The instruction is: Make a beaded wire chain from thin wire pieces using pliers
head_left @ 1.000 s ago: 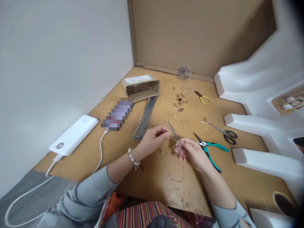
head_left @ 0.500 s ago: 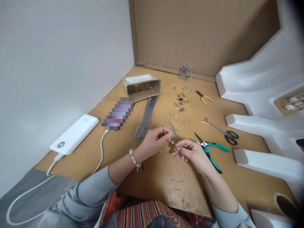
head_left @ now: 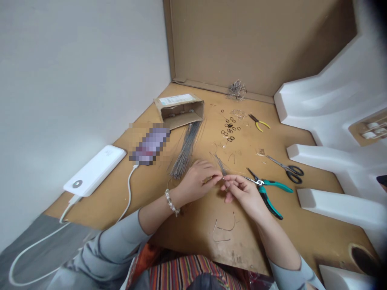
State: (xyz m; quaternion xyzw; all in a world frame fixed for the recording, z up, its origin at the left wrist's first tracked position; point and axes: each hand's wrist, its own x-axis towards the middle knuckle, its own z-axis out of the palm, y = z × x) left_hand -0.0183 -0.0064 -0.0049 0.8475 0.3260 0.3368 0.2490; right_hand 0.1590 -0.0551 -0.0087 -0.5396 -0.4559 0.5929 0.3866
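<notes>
My left hand (head_left: pixel 198 180), with a bead bracelet (head_left: pixel 172 203) at its wrist, has thumb and fingers pinched together. Its tips meet those of my right hand (head_left: pixel 243 193), also closed in a pinch. Between them shows a tiny piece of a thin beaded strand (head_left: pixel 224 178); its clear beads are mostly hidden by the fingers. Just beyond the fingertips lies a small bunch of wires (head_left: pixel 220 164). Teal-handled long-nose pliers (head_left: pixel 267 189) rest open beside my right hand. A thicker bundle of grey wires (head_left: pixel 185 155) lies past my left hand.
Two bent wires (head_left: pixel 223 229) lie near the front edge. Farther back are dark rings (head_left: pixel 230 131), yellow-handled pliers (head_left: pixel 258 123), scissors (head_left: pixel 286 168), a wire tangle (head_left: pixel 237 89) and an open cardboard box (head_left: pixel 181 112). A power bank (head_left: pixel 95 171) and blurred-out phone sit left; white foam (head_left: pixel 335 205) borders the right.
My left hand has shifted slightly right, and its fingertips now meet my right hand's. The loop of clear beads that showed between the hands is now largely out of sight.
</notes>
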